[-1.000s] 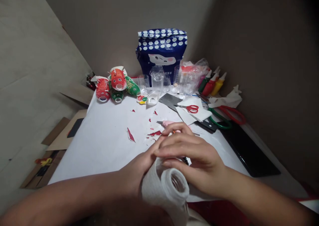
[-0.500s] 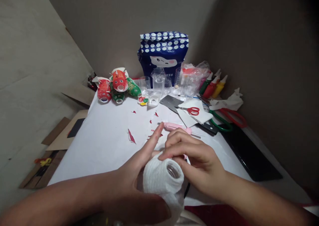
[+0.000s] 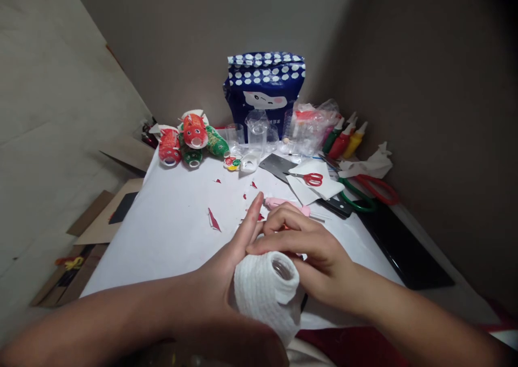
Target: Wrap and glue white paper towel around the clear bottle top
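Note:
A bottle-like tube wrapped in ribbed white paper or cloth (image 3: 259,286) is tilted toward me, its round opening showing clear plastic inside. Around its left side and underside curls my left hand (image 3: 226,275), the thumb in front and one finger pointing up past the far side. My right hand (image 3: 311,248) is bent over the far right of the neck, its fingers pressed on the white wrapping. What those fingertips pinch is partly hidden. Just beyond the hands lies a pink hot glue gun (image 3: 281,204), with red scraps (image 3: 213,220) to the left.
Several red and green fish figures (image 3: 194,132) stand at the back left. A blue bag (image 3: 267,75) rises behind clear plastic cups (image 3: 257,129). Right of centre are red-handled scissors (image 3: 313,179), a cleaver (image 3: 279,167), paint bottles (image 3: 340,143) and a black tablet-like slab (image 3: 404,248).
My right hand has shifted slightly left and down over the far side of the wrapped tube. The tube has turned a little, and its wrapping looks smoother around the neck.

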